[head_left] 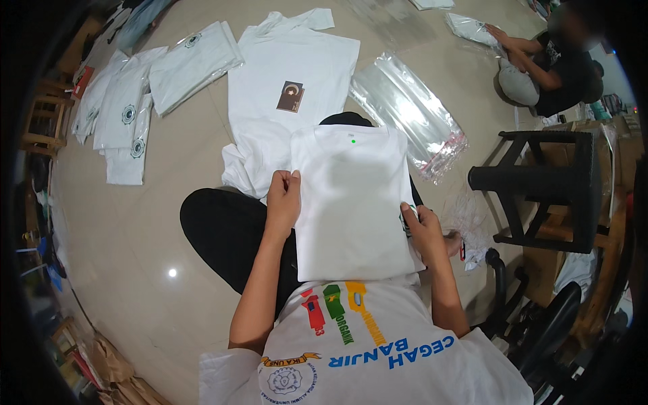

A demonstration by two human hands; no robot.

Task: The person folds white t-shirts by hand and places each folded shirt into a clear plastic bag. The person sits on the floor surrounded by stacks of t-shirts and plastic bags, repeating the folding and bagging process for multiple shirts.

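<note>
A folded white T-shirt [351, 209] with a small green dot near its collar is held up over my lap. My left hand [283, 202] pinches its left edge. On the opposite edge, my right hand [425, 233] grips the fabric between thumb and fingers, next to a dark green printed patch. Past my knees, another white shirt [290, 61] lies spread on the floor, with a small brown card [290, 96] bearing a star and crescent on top. To its right is a stack of clear plastic sleeves [408, 111] with reddish edges.
Bagged folded white shirts [194, 64] lie at the far left, with more packed shirts [121, 121] beside them. A black plastic stool [540, 182] stands at the right. Another person [560, 67] sits at the far right, hands on a bagged shirt [472, 28]. Crumpled clear plastic [466, 216] lies near the stool.
</note>
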